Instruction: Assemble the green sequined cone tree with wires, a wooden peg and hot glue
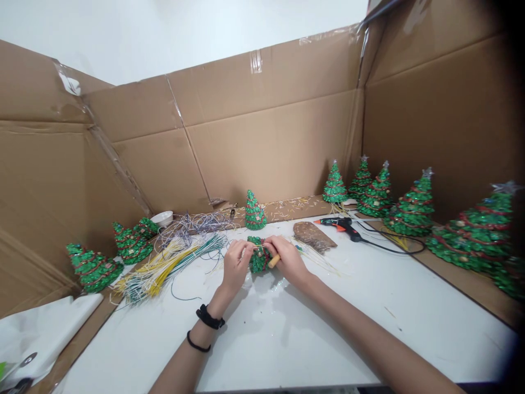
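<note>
A small green Christmas tree ornament (258, 261) with red garland sits between my hands over the white table. My left hand (238, 264) is closed in a pinch on one end of a thin pale strand (259, 248) that crosses in front of the tree. My right hand (288, 259) is closed at the strand's other end. It also holds a tool with a wooden handle (274, 261), whose working end is hidden. Whether my fingers also press on the tree is unclear.
Bundled yellow, white and green strands (159, 273) and tangled purple wire (192, 225) lie left. Ahead stands another tree (255, 210). A stained brown board (314, 236) and a corded glue gun (342, 225) lie right. More trees (412, 205) line cardboard walls (279, 131).
</note>
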The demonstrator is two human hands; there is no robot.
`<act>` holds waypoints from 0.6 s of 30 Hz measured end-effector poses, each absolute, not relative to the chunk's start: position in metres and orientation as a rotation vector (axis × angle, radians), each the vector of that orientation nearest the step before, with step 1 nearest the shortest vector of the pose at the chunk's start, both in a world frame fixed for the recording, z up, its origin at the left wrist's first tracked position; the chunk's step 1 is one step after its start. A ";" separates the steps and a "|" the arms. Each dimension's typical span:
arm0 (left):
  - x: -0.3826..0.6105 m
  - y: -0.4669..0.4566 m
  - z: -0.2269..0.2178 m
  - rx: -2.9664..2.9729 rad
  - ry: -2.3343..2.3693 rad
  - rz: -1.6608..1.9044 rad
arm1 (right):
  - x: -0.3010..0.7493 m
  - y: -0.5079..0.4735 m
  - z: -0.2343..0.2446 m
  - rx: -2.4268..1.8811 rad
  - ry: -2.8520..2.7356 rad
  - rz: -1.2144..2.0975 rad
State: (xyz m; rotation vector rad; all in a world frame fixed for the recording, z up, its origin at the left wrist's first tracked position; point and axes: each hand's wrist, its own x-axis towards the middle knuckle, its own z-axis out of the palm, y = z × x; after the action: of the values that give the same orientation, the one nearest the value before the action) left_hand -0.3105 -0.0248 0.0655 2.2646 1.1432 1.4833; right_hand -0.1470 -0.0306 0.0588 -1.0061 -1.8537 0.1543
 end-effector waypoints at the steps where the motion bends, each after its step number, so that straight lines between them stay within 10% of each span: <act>1: -0.310 -0.025 0.066 2.296 1.140 1.484 | -0.148 -0.031 0.059 -1.009 -1.854 0.150; 18: -0.308 -0.021 0.062 2.393 1.103 1.493 | -0.150 -0.029 0.052 -0.984 -1.910 -0.040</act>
State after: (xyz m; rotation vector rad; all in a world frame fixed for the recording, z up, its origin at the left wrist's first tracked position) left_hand -0.3082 -0.0207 0.0623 2.3934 1.1025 1.4930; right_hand -0.1497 -0.0294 0.0522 -0.9845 -1.9105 -0.0397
